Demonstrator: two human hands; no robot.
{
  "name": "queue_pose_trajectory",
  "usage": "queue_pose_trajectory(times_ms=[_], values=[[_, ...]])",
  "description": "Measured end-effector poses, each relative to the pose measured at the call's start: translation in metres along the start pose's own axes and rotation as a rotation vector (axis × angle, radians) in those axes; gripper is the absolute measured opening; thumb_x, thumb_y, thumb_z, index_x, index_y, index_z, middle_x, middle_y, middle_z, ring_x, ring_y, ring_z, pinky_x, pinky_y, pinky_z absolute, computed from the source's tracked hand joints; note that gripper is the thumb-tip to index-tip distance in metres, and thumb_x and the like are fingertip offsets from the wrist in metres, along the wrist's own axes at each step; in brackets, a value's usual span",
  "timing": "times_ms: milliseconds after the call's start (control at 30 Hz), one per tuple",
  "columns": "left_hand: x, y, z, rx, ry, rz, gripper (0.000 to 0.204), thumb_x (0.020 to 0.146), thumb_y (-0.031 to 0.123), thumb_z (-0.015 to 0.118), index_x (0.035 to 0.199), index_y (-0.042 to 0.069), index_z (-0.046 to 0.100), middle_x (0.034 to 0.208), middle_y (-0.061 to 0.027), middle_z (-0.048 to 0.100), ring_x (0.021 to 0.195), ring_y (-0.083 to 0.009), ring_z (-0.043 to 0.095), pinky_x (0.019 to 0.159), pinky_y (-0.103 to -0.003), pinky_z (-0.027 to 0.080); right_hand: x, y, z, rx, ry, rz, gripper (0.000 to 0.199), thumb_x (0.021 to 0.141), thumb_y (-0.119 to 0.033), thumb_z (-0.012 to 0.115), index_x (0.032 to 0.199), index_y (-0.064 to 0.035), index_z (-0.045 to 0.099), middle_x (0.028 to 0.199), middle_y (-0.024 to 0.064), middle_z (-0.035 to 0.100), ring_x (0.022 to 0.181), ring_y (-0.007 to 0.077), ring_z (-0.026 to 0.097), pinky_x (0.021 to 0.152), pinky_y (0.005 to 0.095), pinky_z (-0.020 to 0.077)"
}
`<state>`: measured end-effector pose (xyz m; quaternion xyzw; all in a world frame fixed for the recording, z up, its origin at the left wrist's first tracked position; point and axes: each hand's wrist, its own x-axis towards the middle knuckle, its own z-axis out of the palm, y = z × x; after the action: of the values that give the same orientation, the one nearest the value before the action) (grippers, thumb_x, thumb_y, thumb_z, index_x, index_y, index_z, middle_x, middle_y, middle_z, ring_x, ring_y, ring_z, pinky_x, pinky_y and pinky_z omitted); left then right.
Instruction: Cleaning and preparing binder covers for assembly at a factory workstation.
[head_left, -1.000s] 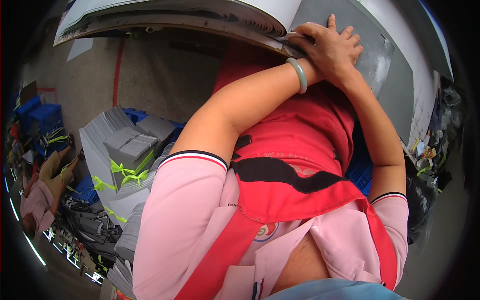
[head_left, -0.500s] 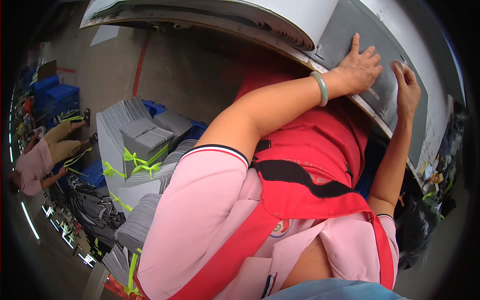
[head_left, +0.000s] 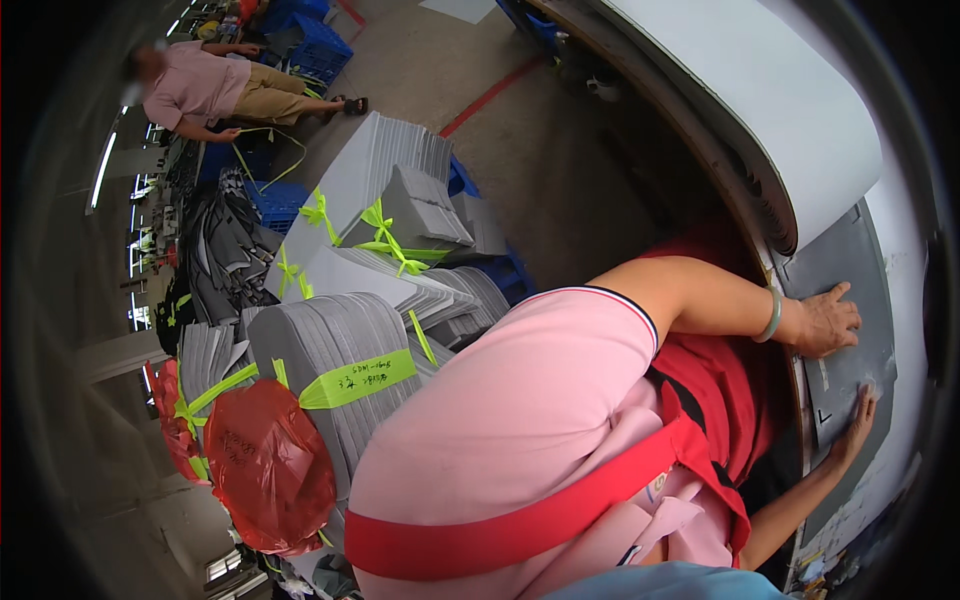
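Note:
A dark grey sheet [head_left: 850, 250] lies on the worktable at the right. My left hand [head_left: 828, 322] rests on it with its fingers spread, a pale green bangle [head_left: 771, 314] round the wrist. Nearer to me, my right hand [head_left: 857, 428] lies along the sheet with fingers stretched out, its palm turned down. I see nothing held in either hand. Small dark angled marks show on the sheet. Beyond my left hand, a large white sheet [head_left: 770, 100] curls over in a roll at its near edge.
Stacks of grey cut pieces [head_left: 350, 330] tied with yellow-green strips stand at my left, with a red plastic bag [head_left: 270, 465] against them. Another person [head_left: 215, 85] holds a strip beside blue crates [head_left: 318, 50]. The table's edge [head_left: 690, 130] runs close to my body.
My view has swung, so the stacks and table sit differently. My right hand, raised with bent, blurred fingers before, is now down flat on the sheet. My left hand stays on it.

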<state>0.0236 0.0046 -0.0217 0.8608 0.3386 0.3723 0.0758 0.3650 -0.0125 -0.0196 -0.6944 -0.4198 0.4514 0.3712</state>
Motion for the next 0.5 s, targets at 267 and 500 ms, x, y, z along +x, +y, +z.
queue_pose_trajectory(times_ms=[267,500], values=[[-0.029,0.038,-0.061,-0.208,-0.115,0.142,0.017,0.079,0.016,0.071,0.095,0.013,0.070,0.093,-0.0049,0.062,0.092,-0.0239,0.060,0.081,-0.037,0.046,-0.045,-0.049,-0.015,0.753,0.162,-0.031,0.044,0.096,-0.024,0.070,0.131,-0.0009,0.058,0.122,0.0101,0.066,0.107,0.0242,0.066,0.098,0.0361,0.0544],[-0.004,0.024,-0.068,-0.041,-0.519,0.223,0.013,0.084,0.009,0.064,0.094,0.005,0.072,0.104,-0.0096,0.066,0.099,-0.0291,0.063,0.085,-0.039,0.055,-0.059,-0.019,-0.054,0.924,0.281,-0.224,0.035,0.094,-0.021,0.072,0.122,-0.0024,0.063,0.116,0.0093,0.069,0.104,0.0233,0.067,0.095,0.0369,0.0559]])
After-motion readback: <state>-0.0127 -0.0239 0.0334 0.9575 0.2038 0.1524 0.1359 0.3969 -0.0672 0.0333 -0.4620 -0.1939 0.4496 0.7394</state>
